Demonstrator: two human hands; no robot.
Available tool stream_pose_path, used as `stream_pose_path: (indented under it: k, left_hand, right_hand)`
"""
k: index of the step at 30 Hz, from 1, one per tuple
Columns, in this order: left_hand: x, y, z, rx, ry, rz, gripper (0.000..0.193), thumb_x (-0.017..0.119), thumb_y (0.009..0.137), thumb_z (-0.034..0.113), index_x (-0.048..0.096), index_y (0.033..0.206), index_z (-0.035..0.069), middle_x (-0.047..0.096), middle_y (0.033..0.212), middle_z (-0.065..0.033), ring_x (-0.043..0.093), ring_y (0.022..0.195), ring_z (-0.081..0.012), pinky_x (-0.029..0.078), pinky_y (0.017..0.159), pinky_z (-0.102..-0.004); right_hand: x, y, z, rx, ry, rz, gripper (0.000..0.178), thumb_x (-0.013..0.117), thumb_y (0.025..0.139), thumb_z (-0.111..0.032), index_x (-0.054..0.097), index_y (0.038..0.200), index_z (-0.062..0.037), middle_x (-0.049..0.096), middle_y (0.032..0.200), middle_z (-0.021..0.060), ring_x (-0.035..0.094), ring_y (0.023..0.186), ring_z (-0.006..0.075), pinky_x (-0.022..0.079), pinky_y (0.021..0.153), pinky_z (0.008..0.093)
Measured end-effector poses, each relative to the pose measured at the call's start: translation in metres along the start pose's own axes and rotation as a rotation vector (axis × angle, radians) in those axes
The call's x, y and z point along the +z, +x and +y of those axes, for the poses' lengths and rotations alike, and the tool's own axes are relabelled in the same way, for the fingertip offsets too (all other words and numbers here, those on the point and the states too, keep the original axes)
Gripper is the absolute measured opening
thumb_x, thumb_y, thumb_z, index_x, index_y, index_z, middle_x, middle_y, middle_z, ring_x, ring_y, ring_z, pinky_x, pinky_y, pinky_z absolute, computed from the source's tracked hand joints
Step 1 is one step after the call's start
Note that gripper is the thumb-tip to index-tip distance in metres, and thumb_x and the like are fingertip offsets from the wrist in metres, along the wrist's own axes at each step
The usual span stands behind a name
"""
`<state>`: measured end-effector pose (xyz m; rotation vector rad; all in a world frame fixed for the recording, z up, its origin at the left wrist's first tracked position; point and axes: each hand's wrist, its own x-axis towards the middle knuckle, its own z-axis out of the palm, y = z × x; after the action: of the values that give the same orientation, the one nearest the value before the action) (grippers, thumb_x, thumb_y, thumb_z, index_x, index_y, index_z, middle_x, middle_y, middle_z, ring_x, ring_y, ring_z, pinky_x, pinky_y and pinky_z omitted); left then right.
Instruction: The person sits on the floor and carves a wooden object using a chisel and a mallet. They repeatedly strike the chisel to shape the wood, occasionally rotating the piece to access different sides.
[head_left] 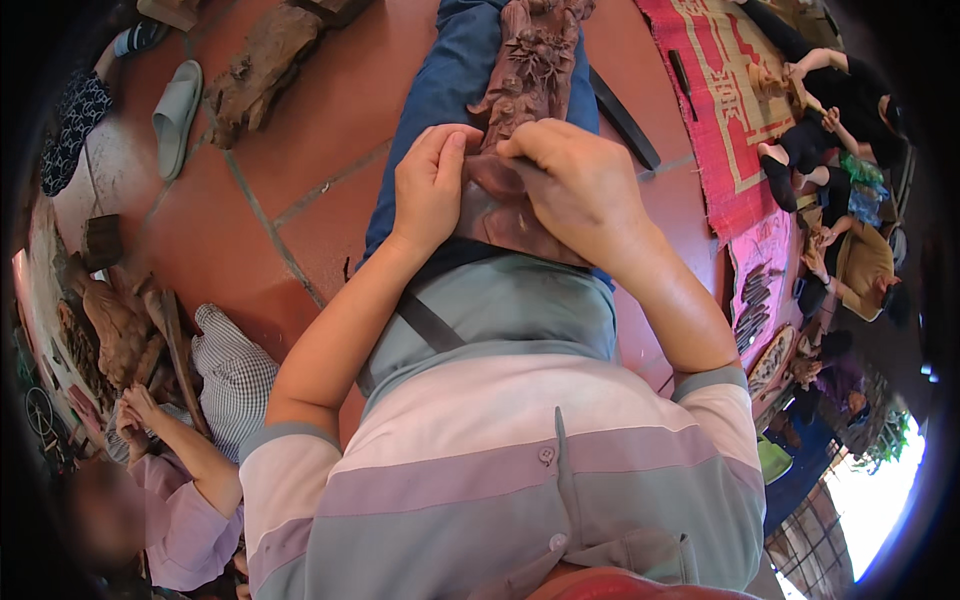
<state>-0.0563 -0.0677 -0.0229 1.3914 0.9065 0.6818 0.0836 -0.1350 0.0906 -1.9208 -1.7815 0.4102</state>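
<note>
Head view, near to far: wearer's grey, white and mauve striped shirt [520, 440] fills the bottom. Reddish-brown carved wooden piece [540, 75] lies lengthwise on the lap, smooth end toward the belly, dense relief toward the knees. Left hand [430, 190] is clamped on its left edge, near the smooth end. Right hand [585, 185] is curled over the right side, thumb and forefinger at the surface; can't tell if it pinches anything. Hands are close, carving between them. Dark blue trousers [418, 125] underneath.

Red terracotta tile floor [320, 150] below. Flat black bar [625, 120] is just right of the leg. Left: pale green slipper [176, 120] beside a rough brown wood chunk [265, 65]. Lower left: seated person in lilac top [190, 530], hands together. Right: red-and-tan patterned mat [705, 130], more seated people past it.
</note>
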Motion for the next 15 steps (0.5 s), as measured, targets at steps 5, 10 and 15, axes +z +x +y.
stream_pose_path:
  k: [5,10,15]
  left_hand:
    - [-0.033,-0.028,0.02,0.545,0.255,-0.134,0.017,0.051,0.09,0.006,0.065,0.098,0.0,0.058,0.084,-0.0081,0.056,0.073,-0.0208,0.047,0.069,-0.0288]
    - [-0.054,-0.072,0.048,0.357,0.196,-0.902,0.031,0.06,0.086,0.017,0.064,0.114,0.004,0.059,0.122,-0.0117,0.055,0.108,-0.0315,0.043,0.091,-0.0387]
    - [-0.077,-0.077,0.053,0.25,0.386,-0.894,0.034,0.057,0.09,0.02,0.061,0.121,0.005,0.059,0.128,-0.01,0.053,0.115,-0.0322,0.039,0.097,-0.0409]
  right_hand:
    - [-0.012,0.008,0.008,0.176,0.228,-0.011,0.012,0.07,0.079,-0.007,0.066,0.087,-0.0002,0.068,0.084,0.0109,0.065,0.075,0.025,0.05,0.066,0.0305]
    - [-0.003,-0.004,0.011,0.098,0.255,0.021,0.006,0.063,0.08,-0.008,0.063,0.086,-0.0048,0.065,0.083,0.0128,0.064,0.079,0.0313,0.051,0.066,0.0347]
    - [-0.001,0.001,0.012,0.088,0.213,0.055,0.008,0.067,0.079,-0.003,0.063,0.085,-0.003,0.063,0.079,0.0106,0.064,0.076,0.0263,0.05,0.064,0.0326]
